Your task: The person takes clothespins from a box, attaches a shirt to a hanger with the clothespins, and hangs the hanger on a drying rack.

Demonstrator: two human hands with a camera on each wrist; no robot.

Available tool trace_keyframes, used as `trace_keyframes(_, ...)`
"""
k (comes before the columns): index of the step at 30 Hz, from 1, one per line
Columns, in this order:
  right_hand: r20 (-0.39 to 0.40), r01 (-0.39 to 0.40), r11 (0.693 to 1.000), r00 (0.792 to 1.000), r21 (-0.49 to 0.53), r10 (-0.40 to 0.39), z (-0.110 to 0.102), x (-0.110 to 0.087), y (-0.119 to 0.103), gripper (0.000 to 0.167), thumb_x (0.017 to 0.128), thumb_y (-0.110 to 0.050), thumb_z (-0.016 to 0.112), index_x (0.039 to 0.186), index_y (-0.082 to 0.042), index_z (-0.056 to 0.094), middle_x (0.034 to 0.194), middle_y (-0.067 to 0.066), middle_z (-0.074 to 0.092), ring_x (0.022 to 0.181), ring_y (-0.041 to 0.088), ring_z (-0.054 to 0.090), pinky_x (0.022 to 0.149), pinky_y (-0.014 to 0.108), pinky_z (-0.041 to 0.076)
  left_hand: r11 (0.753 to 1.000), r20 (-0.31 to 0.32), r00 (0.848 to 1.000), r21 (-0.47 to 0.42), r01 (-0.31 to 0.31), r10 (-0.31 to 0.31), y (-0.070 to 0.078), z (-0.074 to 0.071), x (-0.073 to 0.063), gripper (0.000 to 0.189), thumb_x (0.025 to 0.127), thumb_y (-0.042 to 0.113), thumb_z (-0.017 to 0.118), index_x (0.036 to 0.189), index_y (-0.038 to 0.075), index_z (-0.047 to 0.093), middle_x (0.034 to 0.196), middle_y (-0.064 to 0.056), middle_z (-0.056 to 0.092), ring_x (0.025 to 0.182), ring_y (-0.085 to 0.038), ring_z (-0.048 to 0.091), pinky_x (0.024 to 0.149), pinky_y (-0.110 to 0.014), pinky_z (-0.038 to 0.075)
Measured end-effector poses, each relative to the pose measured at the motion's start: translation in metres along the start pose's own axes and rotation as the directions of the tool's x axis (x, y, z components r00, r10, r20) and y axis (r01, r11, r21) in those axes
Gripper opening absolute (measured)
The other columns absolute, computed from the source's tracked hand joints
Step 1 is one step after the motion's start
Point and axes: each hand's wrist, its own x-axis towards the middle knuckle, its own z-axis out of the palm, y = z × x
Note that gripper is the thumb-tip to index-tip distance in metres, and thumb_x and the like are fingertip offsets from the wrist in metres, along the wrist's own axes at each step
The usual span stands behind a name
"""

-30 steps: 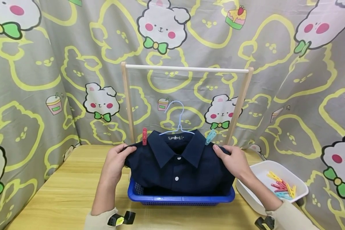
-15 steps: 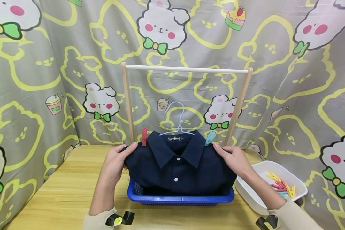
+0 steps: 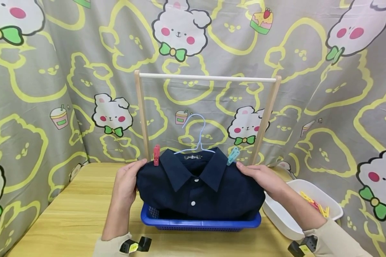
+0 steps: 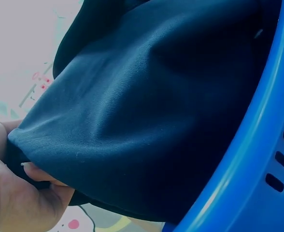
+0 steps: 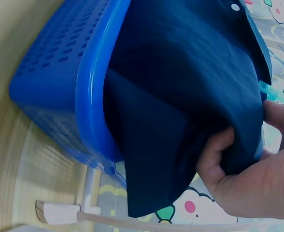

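Note:
A dark navy shirt [image 3: 218, 196] with a collar and white buttons hangs on a pale blue wire hanger [image 3: 201, 135], its lower part inside a blue basket [image 3: 201, 224]. My left hand [image 3: 124, 182] grips the shirt's left shoulder; in the left wrist view its fingers curl at the cloth's edge. On the other shoulder my right hand [image 3: 270, 180] holds the fabric, with curled fingers showing in the right wrist view. A red clothespin [image 3: 156, 155] is clipped near the collar on the left, and a teal clothespin [image 3: 233, 156] on the right.
Behind the shirt stands a wooden rack with a white rod [image 3: 209, 77]. To the right, partly behind my forearm, is a white tub [image 3: 283, 217] with yellow and red clothespins [image 3: 323, 210]. A patterned curtain [image 3: 193, 64] encloses the wooden table [image 3: 70, 200].
The shirt and hanger have shifted slightly left and down in the head view, and the red clothespin has moved with them. Both hands keep hold of the shoulders.

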Motion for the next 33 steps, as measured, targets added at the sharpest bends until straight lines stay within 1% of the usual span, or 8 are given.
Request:
trace_keyframes(3, -0.029, -0.017, 0.999, 0.999, 0.03, 0.018, 0.002, -0.002, -0.002, 0.064, 0.096, -0.061, 0.056, 0.132, -0.009, 0.068, 0.135, 0.011, 0.065, 0.13, 0.026, 0.055, 0.109, 0.045, 0.042, 1.0, 0.003, 1.0, 0.02, -0.013, 0.013, 0.0, -0.001, 0.0, 0.03, 0.096, 0.03, 0.069, 0.069, 0.019, 0.073, 0.053, 0.008, 0.054, 0.046, -0.008, 0.051, 0.045, -0.021, 0.04)
trace_keyframes(5, -0.076, -0.025, 1.0, 0.997, 0.017, 0.026, 0.003, -0.004, -0.003, 0.062, 0.096, -0.061, 0.057, 0.127, -0.009, 0.071, 0.13, 0.01, 0.068, 0.127, 0.026, 0.057, 0.106, 0.044, 0.043, 0.999, 0.011, 1.0, 0.035, -0.017, 0.016, -0.001, -0.001, 0.0, 0.028, 0.096, 0.03, 0.07, 0.071, 0.019, 0.074, 0.054, 0.008, 0.054, 0.047, -0.009, 0.05, 0.046, -0.022, 0.04)
trace_keyframes(10, -0.223, -0.019, 0.999, 0.975, -0.032, 0.012, 0.008, -0.007, -0.005, 0.056, 0.095, -0.06, 0.059, 0.102, -0.008, 0.08, 0.099, 0.004, 0.073, 0.098, 0.017, 0.064, 0.088, 0.033, 0.048, 0.998, 0.034, 0.999, 0.06, -0.027, 0.025, -0.002, 0.0, 0.001, 0.026, 0.096, 0.034, 0.071, 0.074, 0.019, 0.074, 0.059, 0.007, 0.055, 0.049, -0.01, 0.049, 0.048, -0.023, 0.04)
trace_keyframes(13, -0.289, 0.007, 0.998, 0.957, -0.059, -0.024, 0.01, -0.007, -0.005, 0.054, 0.096, -0.058, 0.059, 0.087, -0.009, 0.079, 0.082, 0.001, 0.07, 0.084, 0.014, 0.063, 0.079, 0.03, 0.049, 0.997, 0.038, 0.999, 0.06, -0.039, 0.037, -0.003, 0.0, 0.001, 0.034, 0.095, 0.035, 0.071, 0.067, 0.016, 0.067, 0.058, 0.007, 0.052, 0.05, -0.01, 0.048, 0.049, -0.024, 0.041)
trace_keyframes(16, -0.337, 0.042, 0.995, 0.939, -0.091, -0.071, 0.012, -0.007, -0.003, 0.054, 0.096, -0.057, 0.06, 0.077, -0.01, 0.077, 0.073, 0.0, 0.067, 0.077, 0.014, 0.062, 0.074, 0.03, 0.049, 0.997, 0.036, 0.998, 0.056, -0.052, 0.05, -0.003, 0.0, 0.001, 0.042, 0.095, 0.035, 0.072, 0.061, 0.015, 0.058, 0.059, 0.007, 0.048, 0.053, -0.01, 0.048, 0.052, -0.024, 0.043)
trace_keyframes(19, -0.369, 0.067, 0.99, 0.923, -0.127, -0.109, 0.014, -0.007, -0.002, 0.054, 0.096, -0.056, 0.06, 0.071, -0.01, 0.074, 0.068, -0.001, 0.065, 0.074, 0.014, 0.061, 0.071, 0.03, 0.048, 0.996, 0.034, 0.998, 0.058, -0.061, 0.059, -0.003, 0.0, 0.001, 0.044, 0.095, 0.035, 0.072, 0.06, 0.015, 0.054, 0.061, 0.007, 0.048, 0.058, -0.01, 0.05, 0.056, -0.024, 0.045)
trace_keyframes(24, -0.395, 0.087, 0.983, 0.908, -0.159, -0.144, 0.015, -0.008, 0.0, 0.055, 0.096, -0.054, 0.061, 0.064, -0.01, 0.069, 0.064, -0.001, 0.062, 0.07, 0.015, 0.059, 0.067, 0.03, 0.047, 0.993, 0.022, 0.997, 0.093, -0.073, 0.072, -0.003, 0.001, 0.0, 0.043, 0.095, 0.036, 0.071, 0.062, 0.014, 0.056, 0.064, 0.007, 0.05, 0.063, -0.011, 0.051, 0.06, -0.025, 0.047)
trace_keyframes(33, -0.433, 0.092, 0.973, 0.884, -0.212, -0.178, 0.015, -0.007, 0.002, 0.051, 0.096, -0.053, 0.061, 0.07, -0.011, 0.075, 0.071, 0.002, 0.068, 0.072, 0.014, 0.06, 0.069, 0.03, 0.046, 0.988, 0.023, 0.997, 0.135, -0.076, 0.074, -0.002, 0.002, 0.002, 0.04, 0.096, 0.037, 0.07, 0.065, 0.014, 0.06, 0.065, 0.006, 0.051, 0.064, -0.012, 0.052, 0.062, -0.026, 0.048)
